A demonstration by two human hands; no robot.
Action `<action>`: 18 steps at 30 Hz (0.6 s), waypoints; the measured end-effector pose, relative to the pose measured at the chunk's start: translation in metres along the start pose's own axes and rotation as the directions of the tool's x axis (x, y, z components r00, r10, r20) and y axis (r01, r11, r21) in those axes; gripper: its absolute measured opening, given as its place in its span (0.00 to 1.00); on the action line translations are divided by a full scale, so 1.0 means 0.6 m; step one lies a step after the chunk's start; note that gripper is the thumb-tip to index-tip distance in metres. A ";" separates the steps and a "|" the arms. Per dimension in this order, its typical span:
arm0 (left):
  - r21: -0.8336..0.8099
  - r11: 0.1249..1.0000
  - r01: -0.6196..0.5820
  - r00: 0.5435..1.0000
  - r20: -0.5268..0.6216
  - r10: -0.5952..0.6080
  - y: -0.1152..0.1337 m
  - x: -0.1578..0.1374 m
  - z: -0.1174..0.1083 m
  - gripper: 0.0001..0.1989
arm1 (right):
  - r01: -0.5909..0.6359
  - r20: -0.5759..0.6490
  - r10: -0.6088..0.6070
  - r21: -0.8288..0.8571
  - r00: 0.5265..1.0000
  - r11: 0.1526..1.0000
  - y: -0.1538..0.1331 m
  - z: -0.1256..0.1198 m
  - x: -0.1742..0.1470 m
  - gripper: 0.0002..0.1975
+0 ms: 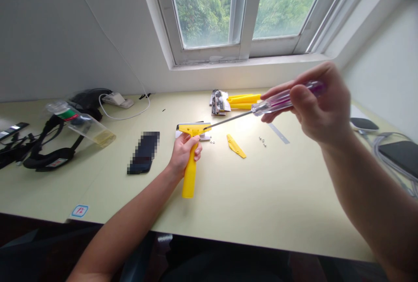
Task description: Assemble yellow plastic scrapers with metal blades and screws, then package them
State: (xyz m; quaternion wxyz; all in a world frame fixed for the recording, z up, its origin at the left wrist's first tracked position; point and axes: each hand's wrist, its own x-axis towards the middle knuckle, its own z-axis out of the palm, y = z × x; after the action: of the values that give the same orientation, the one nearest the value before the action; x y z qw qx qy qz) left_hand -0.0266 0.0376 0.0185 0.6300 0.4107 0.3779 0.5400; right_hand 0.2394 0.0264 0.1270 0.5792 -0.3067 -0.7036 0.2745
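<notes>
My left hand (185, 150) is closed around the neck of a yellow scraper (189, 177), whose handle points towards me. Its wide head has a pale strip along the far edge. My right hand (318, 103) grips a screwdriver (274, 101) by its clear purple handle. The thin shaft slants down to the left, and its tip is at the right side of the scraper head; whether it sits in a screw I cannot tell. A loose yellow plate (235, 146) lies to the right of the scraper. Small screws (262, 141) and a thin metal blade (278, 134) lie farther right.
More yellow handles (243, 100) and a printed packet (220, 102) lie near the window wall. A phone (143, 153), a tilted plastic bottle (86, 125) and a black headset (48, 160) occupy the left. Cables (385, 151) and dark devices (400, 155) are at the right.
</notes>
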 end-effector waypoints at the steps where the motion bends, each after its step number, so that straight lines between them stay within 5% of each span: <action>1: 0.003 1.000 0.006 1.000 -0.008 -0.006 0.000 0.001 -0.001 0.15 | 0.031 0.065 -0.028 -0.044 0.997 0.999 -0.006 -0.002 -0.003 0.08; 5: 0.022 0.999 -0.023 0.998 -0.054 0.024 0.000 0.005 -0.006 0.14 | 0.184 0.252 -0.085 -0.399 0.964 0.898 -0.038 -0.005 -0.016 0.10; 11: 0.111 0.989 -0.102 0.989 -0.093 0.113 -0.002 0.003 -0.001 0.13 | 0.208 0.117 -0.196 -0.808 0.974 0.552 -0.054 0.009 -0.025 0.09; 15: 0.148 0.983 -0.108 0.980 -0.150 0.130 -0.004 0.003 0.000 0.13 | 0.257 0.295 -0.046 -0.732 0.954 0.631 -0.048 0.010 -0.023 0.16; 18: 0.174 0.975 -0.136 0.970 -0.175 0.166 -0.003 0.003 0.000 0.13 | 0.145 0.146 -0.047 -0.789 0.988 0.598 -0.042 0.005 -0.022 0.14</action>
State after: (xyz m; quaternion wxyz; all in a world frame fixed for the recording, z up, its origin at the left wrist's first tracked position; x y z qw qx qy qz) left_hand -0.0255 0.0394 0.0170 0.5132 0.4348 0.4455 0.5909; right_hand 0.2355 0.0001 0.1367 0.3561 -0.4786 -0.7983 -0.0827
